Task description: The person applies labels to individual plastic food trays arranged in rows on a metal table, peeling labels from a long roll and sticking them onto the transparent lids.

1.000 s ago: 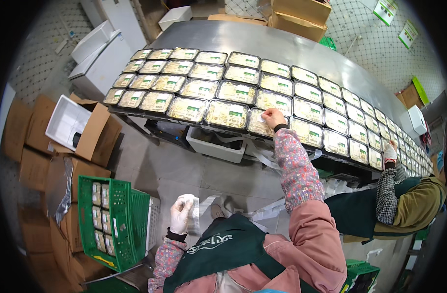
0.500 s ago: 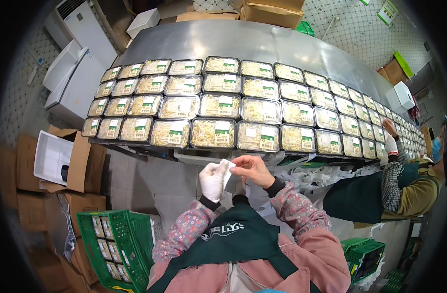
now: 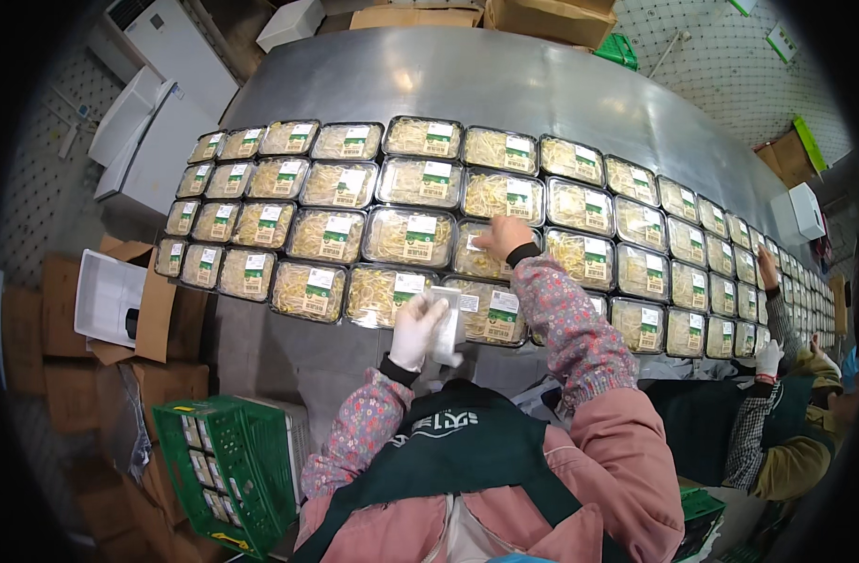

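Note:
My left hand (image 3: 416, 333), in a white glove, is closed on a strip of labels (image 3: 446, 330) that hangs down beside the near row of trays. My bare right hand (image 3: 508, 238) reaches over to a clear-topped tray of bean sprouts (image 3: 481, 266) in the second row from me. Its fingers are bent together at a small white label (image 3: 473, 243) on that tray's film. Directly nearer stands another sprout tray (image 3: 493, 319), with a white label beside its green-and-tan printed one.
Rows of similar trays cover the near side of the steel table (image 3: 354, 80). At lower left a green crate (image 3: 270, 469) holds packs, near cardboard boxes (image 3: 181, 328) and a white foam box (image 3: 110, 298). A co-worker (image 3: 777, 422) in a dark apron reaches over the trays at right.
My right hand has left the label strip and moved forward onto a tray. The left hand keeps the strip, now close to the near row. The view has shifted nearer the table.

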A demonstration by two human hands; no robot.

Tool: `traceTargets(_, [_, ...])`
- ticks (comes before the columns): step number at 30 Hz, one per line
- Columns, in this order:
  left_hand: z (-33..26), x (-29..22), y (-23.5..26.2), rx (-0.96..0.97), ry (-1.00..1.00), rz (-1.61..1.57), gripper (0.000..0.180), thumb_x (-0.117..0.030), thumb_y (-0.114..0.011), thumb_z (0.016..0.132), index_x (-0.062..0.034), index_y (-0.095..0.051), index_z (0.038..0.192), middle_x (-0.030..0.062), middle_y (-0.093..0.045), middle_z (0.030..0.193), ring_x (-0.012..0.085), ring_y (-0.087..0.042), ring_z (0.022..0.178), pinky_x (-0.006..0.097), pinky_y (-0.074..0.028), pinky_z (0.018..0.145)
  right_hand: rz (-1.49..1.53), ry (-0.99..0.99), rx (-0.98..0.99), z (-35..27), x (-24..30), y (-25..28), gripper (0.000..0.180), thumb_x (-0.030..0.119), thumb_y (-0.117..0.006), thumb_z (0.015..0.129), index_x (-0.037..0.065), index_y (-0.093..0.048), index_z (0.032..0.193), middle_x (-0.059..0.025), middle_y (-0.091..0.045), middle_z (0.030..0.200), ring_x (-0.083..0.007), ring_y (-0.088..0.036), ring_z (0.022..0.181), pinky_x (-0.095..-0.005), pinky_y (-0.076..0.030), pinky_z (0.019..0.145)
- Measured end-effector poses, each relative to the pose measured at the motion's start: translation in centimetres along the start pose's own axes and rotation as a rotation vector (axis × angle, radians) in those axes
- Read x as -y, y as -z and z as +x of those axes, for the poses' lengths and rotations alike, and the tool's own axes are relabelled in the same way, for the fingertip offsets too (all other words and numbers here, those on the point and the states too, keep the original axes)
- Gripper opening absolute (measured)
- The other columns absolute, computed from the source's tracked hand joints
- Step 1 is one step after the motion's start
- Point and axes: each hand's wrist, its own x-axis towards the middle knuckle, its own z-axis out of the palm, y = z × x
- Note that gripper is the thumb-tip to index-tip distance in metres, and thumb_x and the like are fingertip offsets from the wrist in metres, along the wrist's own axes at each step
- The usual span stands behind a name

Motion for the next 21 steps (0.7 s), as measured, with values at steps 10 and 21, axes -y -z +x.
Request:
traceTargets(10, [5.8, 1.7, -3.2, -0.071, 0.022, -0.047, 0.013, -0.012, -0.065, 0.085, 0.0001, -0.061, 0.083, 0.0001, -0.062, 0.075, 0.0038, -0.053, 0.064, 0.019, -0.043, 0.057, 1.347, -0.039, 0.288, -5.6, 2.9, 2.6, 0.020, 0.018, -0.068, 0.081, 0.000, -0.066, 0.090, -0.0010, -0.062, 0.069, -0.0054, -0.053, 0.052, -0.0194, -0.043, 0.045])
traceTargets(21, [9.0, 1.1, -0.8, 0.057, 0.082, 0.070, 0.023, -0.016, -0.066, 0.083, 0.0011, -0.063, 0.098, 0.0036, -0.063, 0.096, 0.0090, -0.057, 0.087, 0.023, -0.045, 0.080, 0.141, -0.053, -0.108, 10.6, -2.8, -0.3, 0.032, 0.031, -0.072, 0.069, 0.003, -0.067, 0.083, -0.0151, -0.066, 0.078, -0.0302, -0.064, 0.074, -0.0378, -0.050, 0.068])
